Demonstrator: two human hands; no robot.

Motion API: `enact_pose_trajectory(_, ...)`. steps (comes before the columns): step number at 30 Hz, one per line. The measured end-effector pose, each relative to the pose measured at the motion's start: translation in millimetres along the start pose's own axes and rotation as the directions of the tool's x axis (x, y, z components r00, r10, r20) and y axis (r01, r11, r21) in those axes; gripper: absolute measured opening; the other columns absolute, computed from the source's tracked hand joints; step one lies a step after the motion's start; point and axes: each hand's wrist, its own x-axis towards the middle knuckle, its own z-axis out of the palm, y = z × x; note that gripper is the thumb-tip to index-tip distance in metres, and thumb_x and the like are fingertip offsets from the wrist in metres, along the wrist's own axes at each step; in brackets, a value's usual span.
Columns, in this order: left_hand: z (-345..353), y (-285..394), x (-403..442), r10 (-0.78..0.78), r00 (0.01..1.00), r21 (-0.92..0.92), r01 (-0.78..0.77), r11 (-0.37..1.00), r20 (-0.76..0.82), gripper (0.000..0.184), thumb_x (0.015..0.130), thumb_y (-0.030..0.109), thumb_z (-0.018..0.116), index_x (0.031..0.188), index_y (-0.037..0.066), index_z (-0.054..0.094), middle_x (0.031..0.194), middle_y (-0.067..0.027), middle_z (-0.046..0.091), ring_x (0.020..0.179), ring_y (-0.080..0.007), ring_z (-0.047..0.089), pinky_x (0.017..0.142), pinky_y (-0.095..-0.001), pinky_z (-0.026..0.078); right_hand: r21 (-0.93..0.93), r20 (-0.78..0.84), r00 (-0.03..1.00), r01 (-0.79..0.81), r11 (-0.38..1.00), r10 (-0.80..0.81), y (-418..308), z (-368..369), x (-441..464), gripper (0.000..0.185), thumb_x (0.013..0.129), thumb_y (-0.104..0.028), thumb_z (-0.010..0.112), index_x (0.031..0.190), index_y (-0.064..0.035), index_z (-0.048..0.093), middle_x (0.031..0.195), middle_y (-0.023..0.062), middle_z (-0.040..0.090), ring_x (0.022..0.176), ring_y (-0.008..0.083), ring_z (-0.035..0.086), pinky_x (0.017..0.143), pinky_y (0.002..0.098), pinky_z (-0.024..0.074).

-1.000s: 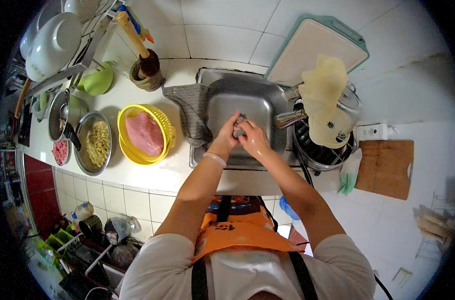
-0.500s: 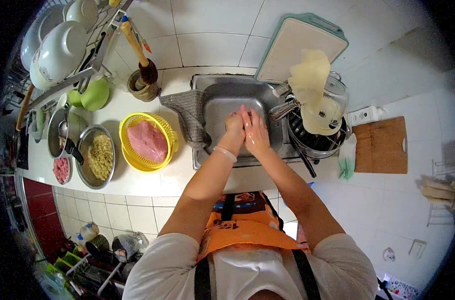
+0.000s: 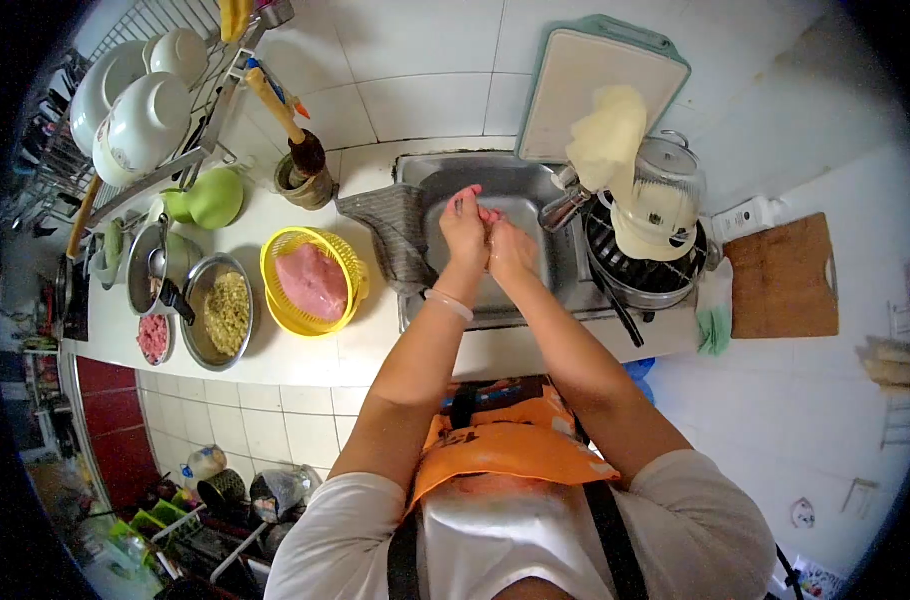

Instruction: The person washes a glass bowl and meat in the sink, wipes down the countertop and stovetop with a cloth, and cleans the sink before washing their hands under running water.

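Over the metal sink [image 3: 455, 172], my left hand [image 3: 464, 232] and my right hand [image 3: 512, 246] press against each other, wet, with their fingers curled and interlocked. A pale bracelet [image 3: 449, 303] circles my left wrist. No object shows between the hands, though the palms are hidden. Close by on the left, a grey striped cloth [image 3: 387, 225] drapes over the sink's edge. The faucet [image 3: 565, 208] reaches in from the right side of the basin.
Left on the counter are a yellow basket [image 3: 350, 262] holding pink meat [image 3: 312, 281], a bowl of chopped food [image 3: 226, 312], a pot [image 3: 180, 256] and a mortar [image 3: 311, 190]. On the right stand a stove [image 3: 655, 290], a glass-lidded pot [image 3: 667, 195] and cutting boards [image 3: 783, 285].
My hands have shifted from palm to palm with straight fingers to a curled, interlocked grip. The whole view has moved slightly, so the left counter items appear further right.
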Motion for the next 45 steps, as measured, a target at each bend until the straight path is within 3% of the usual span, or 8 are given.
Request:
enact_pose_trajectory(22, 42, 50, -15, 0.182, 0.983, 0.069, -0.183, 0.981, 0.013, 0.039, 0.089, 0.036, 0.049, 0.059, 0.011, 0.044, 0.049, -0.0017, 0.041, 0.037, -0.0130, 0.035, 0.037, -0.0295, 0.027, 0.438, 0.306, 0.857, 0.260, 0.860, -0.415, 19, 19, 80, 0.022, 0.071, -0.014, 0.063, 0.090, -0.0023, 0.063, 0.088, 0.0186, 0.064, 0.081, 0.0331, 0.063, 0.073, 0.0399, 0.0468)
enact_pose_trajectory(25, 17, 20, -5, 0.311, 0.950, 0.328, -0.304, 0.894, 0.034, 0.039, 0.088, 0.039, 0.049, 0.068, 0.006, 0.052, 0.058, -0.0052, 0.051, 0.046, -0.0147, 0.045, 0.042, -0.0305, 0.035, 0.861, 0.492, 0.765, -0.358, 0.361, -0.416, 27, 36, 71, 0.044, 0.077, -0.007, 0.057, 0.119, -0.0141, 0.049, 0.099, 0.0071, 0.062, 0.074, 0.0237, 0.060, 0.068, 0.0349, 0.0474)
enact_pose_trajectory(28, -35, -7, -17, -0.029, 0.971, 0.357, -0.060, 0.932, 0.239, 0.039, 0.086, 0.041, 0.051, 0.095, 0.003, 0.057, 0.074, -0.0122, 0.061, 0.067, -0.0217, 0.058, 0.061, -0.0325, 0.046, 0.717, 0.611, 0.637, -0.193, 0.670, -0.471, 74, 58, 42, 0.045, 0.075, -0.009, 0.061, 0.119, -0.0138, 0.052, 0.100, 0.0069, 0.062, 0.075, 0.0202, 0.058, 0.067, 0.0311, 0.0468)
enact_pose_trajectory(30, -89, -63, -12, -0.129, 0.991, 0.993, 0.035, 0.116, -0.020, 0.058, 0.080, 0.041, 0.059, 0.122, 0.005, 0.042, 0.108, -0.0202, 0.058, 0.096, -0.0278, 0.058, 0.079, -0.0415, 0.045, 0.338, 0.680, 0.576, 0.301, 0.892, -0.452, 112, 81, 25, 0.046, 0.074, -0.011, 0.063, 0.119, -0.0136, 0.054, 0.101, 0.0067, 0.061, 0.076, 0.0179, 0.057, 0.067, 0.0285, 0.0464)
enact_pose_trajectory(32, -81, -27, -81, 0.002, 0.998, 0.860, 0.052, -0.508, -0.059, 0.083, 0.073, 0.048, 0.062, 0.137, 0.007, 0.026, 0.133, -0.0229, 0.037, 0.123, -0.0380, 0.037, 0.098, -0.0566, 0.026, 0.086, 0.719, 0.563, 0.511, 0.855, -0.408, 132, 94, 13, 0.047, 0.073, -0.012, 0.066, 0.118, -0.0134, 0.055, 0.102, 0.0066, 0.061, 0.077, 0.0156, 0.057, 0.066, 0.0259, 0.0459)
enact_pose_trajectory(35, -109, -27, -87, -0.202, 0.979, 0.974, -0.046, -0.223, 0.000, 0.092, 0.070, 0.053, 0.062, 0.139, 0.006, 0.022, 0.138, -0.0260, 0.026, 0.127, -0.0426, 0.028, 0.101, -0.0604, 0.016, 0.462, 0.765, 0.619, -0.331, 0.823, -0.180, 105, 63, -17, 0.046, 0.072, -0.004, 0.061, 0.117, -0.0084, 0.055, 0.116, 0.0057, 0.057, 0.102, 0.0241, 0.055, 0.083, 0.0382, 0.0451)
enact_pose_trajectory(40, -157, 32, -91, -0.243, 0.967, 0.909, 0.028, 0.415, 0.081, 0.103, 0.067, 0.055, 0.067, 0.140, 0.004, 0.015, 0.139, -0.0262, 0.023, 0.125, -0.0355, 0.033, 0.097, -0.0474, 0.034, 0.796, 0.174, 0.790, 0.238, 0.557, -0.587, -30, -10, -50, 0.048, 0.072, 0.002, 0.064, 0.115, 0.0006, 0.042, 0.117, 0.0128, 0.052, 0.098, 0.0218, 0.055, 0.083, 0.0365, 0.0457)
enact_pose_trajectory(45, -215, 183, -169, 0.006, 0.991, 0.284, -0.045, 0.958, 0.136, 0.082, 0.076, 0.026, 0.069, 0.137, 0.007, 0.018, 0.121, -0.0173, 0.046, 0.102, -0.0228, 0.055, 0.078, -0.0347, 0.049, 0.747, 0.270, 0.539, 0.405, 0.527, -0.797, -176, -8, -114, 0.055, 0.068, -0.013, 0.074, 0.111, 0.0003, 0.041, 0.102, 0.0136, 0.056, 0.093, 0.0235, 0.056, 0.079, 0.0336, 0.0452)
